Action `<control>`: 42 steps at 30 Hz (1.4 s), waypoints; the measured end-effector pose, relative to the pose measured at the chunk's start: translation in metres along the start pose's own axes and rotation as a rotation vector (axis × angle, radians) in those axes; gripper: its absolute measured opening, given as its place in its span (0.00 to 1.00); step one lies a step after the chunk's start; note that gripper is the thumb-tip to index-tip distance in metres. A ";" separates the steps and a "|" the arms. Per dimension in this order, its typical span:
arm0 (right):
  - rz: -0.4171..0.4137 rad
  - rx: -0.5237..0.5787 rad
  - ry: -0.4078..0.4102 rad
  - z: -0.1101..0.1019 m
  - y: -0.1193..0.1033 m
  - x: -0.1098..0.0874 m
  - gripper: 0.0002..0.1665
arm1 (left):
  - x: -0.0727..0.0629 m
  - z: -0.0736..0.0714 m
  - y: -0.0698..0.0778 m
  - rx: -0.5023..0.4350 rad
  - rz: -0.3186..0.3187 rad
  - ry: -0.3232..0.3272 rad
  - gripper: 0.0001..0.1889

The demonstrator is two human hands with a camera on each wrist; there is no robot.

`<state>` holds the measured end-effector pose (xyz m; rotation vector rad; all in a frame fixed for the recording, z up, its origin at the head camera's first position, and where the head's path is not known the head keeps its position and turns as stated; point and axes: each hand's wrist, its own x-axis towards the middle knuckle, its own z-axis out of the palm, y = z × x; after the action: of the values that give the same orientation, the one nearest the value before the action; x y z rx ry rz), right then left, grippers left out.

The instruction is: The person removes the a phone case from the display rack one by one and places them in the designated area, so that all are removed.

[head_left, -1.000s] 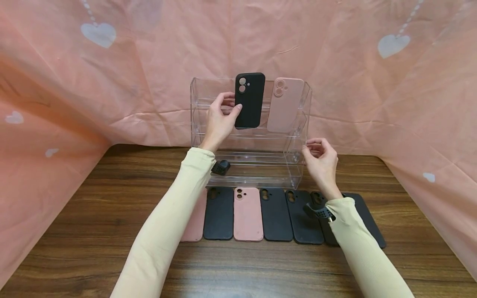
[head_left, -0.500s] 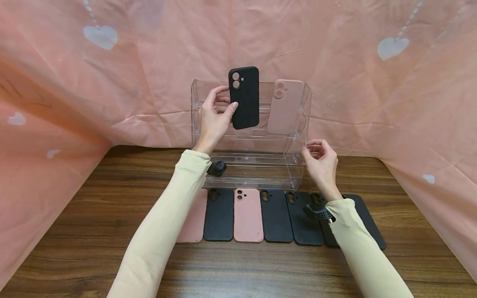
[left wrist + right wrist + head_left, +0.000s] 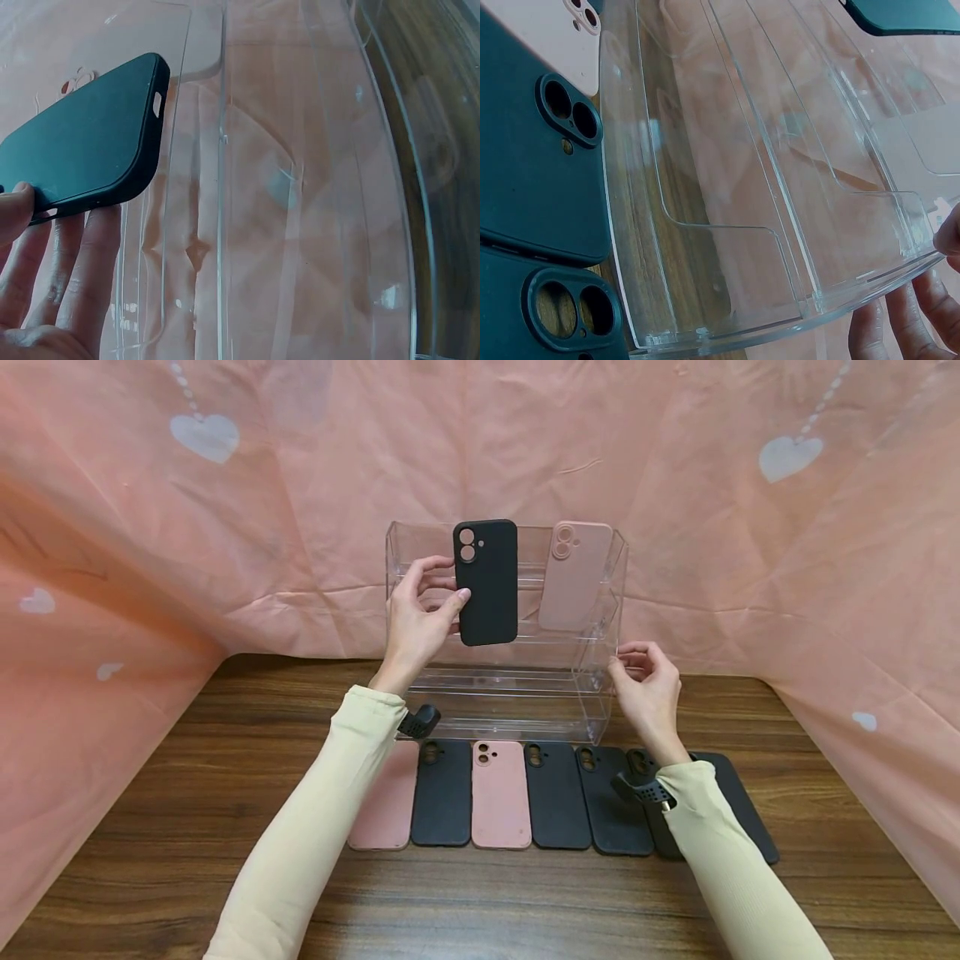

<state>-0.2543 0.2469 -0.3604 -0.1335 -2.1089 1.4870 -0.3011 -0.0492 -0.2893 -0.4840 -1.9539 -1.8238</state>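
A clear stepped acrylic display rack (image 3: 495, 727) stands on the table. My left hand (image 3: 416, 622) pinches a black phone case (image 3: 487, 583) by its left edge, thumb in front and fingers behind. That case is upright in front of the rack's upper tiers; the left wrist view shows the held black case (image 3: 90, 139) from its lower end. A pink phone case (image 3: 576, 577) leans on the rack's top tier at right. With thumb and fingers on either side, my right hand (image 3: 648, 689) grips the rack's right side panel, as the right wrist view shows.
A row of pink and black phone cases lies before the rack, among them a pink case (image 3: 501, 793) and a black case (image 3: 558, 795). My right forearm covers part of the row's right end. Pink cloth (image 3: 315, 527) hangs behind and at both sides of the wooden table (image 3: 480, 902).
My left hand has drawn the black phone case leftward from beside the pink one, first slightly up, then lower. My right hand has stayed on the rack's side.
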 end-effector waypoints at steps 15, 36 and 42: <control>-0.001 -0.007 0.003 0.000 -0.001 -0.001 0.13 | -0.022 -0.015 -0.001 -0.014 -0.033 -0.051 0.21; -0.011 0.005 0.009 0.002 -0.003 0.000 0.12 | -0.048 -0.046 -0.012 0.057 -0.036 -0.122 0.22; -0.009 0.020 0.014 0.003 -0.002 0.001 0.12 | -0.057 -0.055 -0.015 0.083 -0.057 -0.146 0.22</control>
<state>-0.2558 0.2441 -0.3592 -0.1262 -2.0804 1.4976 -0.2570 -0.1035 -0.3296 -0.5544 -2.1521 -1.7777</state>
